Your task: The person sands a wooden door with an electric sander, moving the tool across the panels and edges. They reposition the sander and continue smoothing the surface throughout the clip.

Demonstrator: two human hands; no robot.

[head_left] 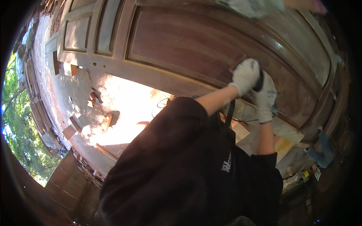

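A brown wooden door (181, 41) with raised panels lies flat in front of me. Both my hands wear white knit gloves and are closed around a power sander (259, 82), of which little more than a dark part of the body shows between them. My left hand (245, 75) grips its front, close to a flat pad edge (237, 63) on the large panel. Just behind, to the right, my right hand (267, 94) wraps the rear of the sander. The gloves hide most of the tool.
Another person's white-gloved hand (254, 6) is over the door's far side. A black cord (245, 120) hangs by the near edge. Wood blocks (107, 121) and offcuts lie on the sunlit floor at left. Blue cloth (322, 152) shows at far right.
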